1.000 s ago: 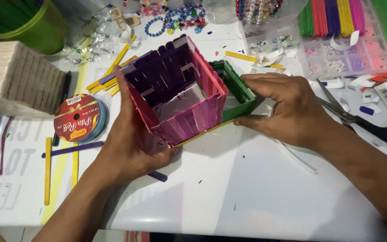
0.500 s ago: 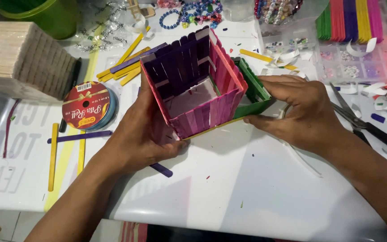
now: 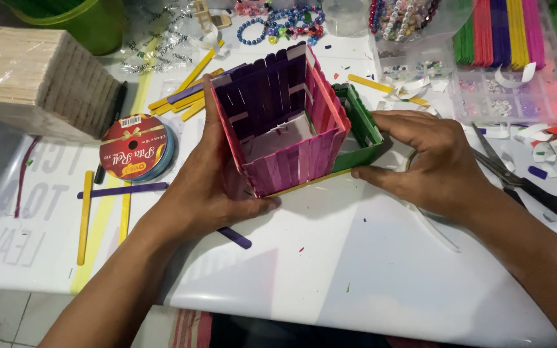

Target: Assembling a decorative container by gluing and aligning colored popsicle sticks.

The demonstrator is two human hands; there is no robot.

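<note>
A ribbon spool [image 3: 133, 149] lies left on the table [image 3: 330, 283]. The left hand [image 3: 211, 190] grips the pink-and-purple stick box [image 3: 282, 125] mid-table, fingers wrapped round its left wall. The right hand [image 3: 430, 161] pinches the green piece [image 3: 356, 125] against the box's right side.

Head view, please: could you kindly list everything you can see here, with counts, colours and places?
craft-stick box: one, pink and purple, centre
green stick panel: one, against the box's right side
stick bundle: one, natural wood, far left
ribbon spool: one, red label, left
loose sticks: several, yellow and purple, left
scissors: one, right
beads: many, mixed, top
left hand: on the box
right hand: on the green panel
</note>
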